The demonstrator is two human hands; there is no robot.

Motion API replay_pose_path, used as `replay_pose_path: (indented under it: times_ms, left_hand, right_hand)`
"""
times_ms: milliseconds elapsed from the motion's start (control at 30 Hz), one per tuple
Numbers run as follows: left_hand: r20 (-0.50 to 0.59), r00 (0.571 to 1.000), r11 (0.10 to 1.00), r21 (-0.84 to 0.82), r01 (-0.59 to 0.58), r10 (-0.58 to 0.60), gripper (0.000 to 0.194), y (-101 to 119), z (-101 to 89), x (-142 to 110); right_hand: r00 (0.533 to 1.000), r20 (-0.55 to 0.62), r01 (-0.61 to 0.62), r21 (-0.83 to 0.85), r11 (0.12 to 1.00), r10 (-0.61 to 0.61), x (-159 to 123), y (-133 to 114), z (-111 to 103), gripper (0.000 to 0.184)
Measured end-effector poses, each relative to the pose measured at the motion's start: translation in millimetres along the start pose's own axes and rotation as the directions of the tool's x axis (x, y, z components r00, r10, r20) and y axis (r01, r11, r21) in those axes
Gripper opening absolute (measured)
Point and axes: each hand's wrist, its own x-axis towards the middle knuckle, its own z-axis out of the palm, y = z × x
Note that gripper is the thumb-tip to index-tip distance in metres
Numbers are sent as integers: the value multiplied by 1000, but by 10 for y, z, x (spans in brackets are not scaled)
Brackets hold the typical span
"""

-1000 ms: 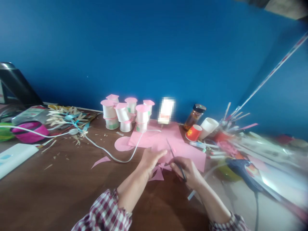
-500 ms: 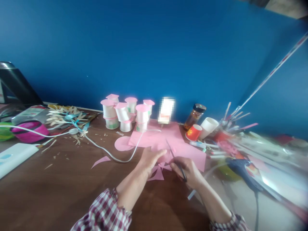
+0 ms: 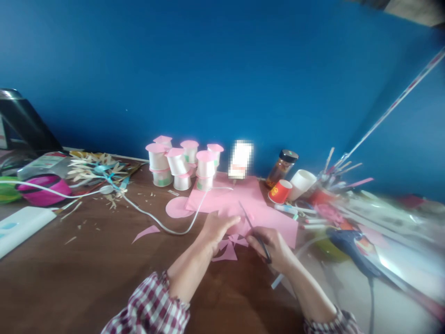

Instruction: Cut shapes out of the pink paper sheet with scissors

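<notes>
Main risk: a nick, bc the L hand [image 3: 216,229] has its thumb stretched twd the scissors [image 3: 245,213], its tip near the blades; a slip or late shift of grip would do it. Next, the pink piece [image 3: 239,226], between the hands, blends w/ the pink sheets [image 3: 225,197] behind, so if the blades dip they might cut a sheet too, or wander off line. Scraps [image 3: 229,253] lie just below, on the bench [image 3: 104,283], & could drag along. Cable [image 3: 149,218] loops L of the hands & over the sheets; a wide L sweep might snag it. Pose: L forearm reaches in from lower L, hand turned inward, fingers apparently pinching the piece, undersides hidden. R hand [image 3: 274,246] comes from lower R, fingers curled round the scissor handles, blades aimed fwd & a bit L; can't tell if they're apart.
</notes>
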Motion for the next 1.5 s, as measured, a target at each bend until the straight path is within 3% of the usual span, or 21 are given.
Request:
replay_pose_path:
  times_ms: [367,567,867,1133,1300,1400,1500]
  left_hand:
    - [-16,999,999,-3,-38,38,38,37,2,-74]
    - [20,999,999,-21,-35,36,43,22,-20,-53]
    - [-19,999,999,-17,-34,34,51,5,-31,-30]
    - [-12,1000,999,-41,18,-18,60,12,-37,-39]
    - [95,995,990,-134,49,-37,42,29,-5,-83]
    - [115,993,981,-187,57,-36,22,29,17,-83]
    - [118,993,974,-223,36,-10,17,-7,14,-49]
  right_hand:
    - [1000,-6,-1,-29,1000,1,-13,19,-5,35]
    - [1000,0,-2,-21,1000,2,-8,19,0,33]
    - [1000,-8,0,-21,1000,0,-18,22,0,35]
    - [997,-29,-65,130,989,70,-2,81,-13,35]
    - [996,-59,-50,182,982,62,20,128,-11,33]
    - [995,-79,-39,202,979,56,30,152,1,35]
    - [991,-121,-39,199,979,64,41,153,13,36]
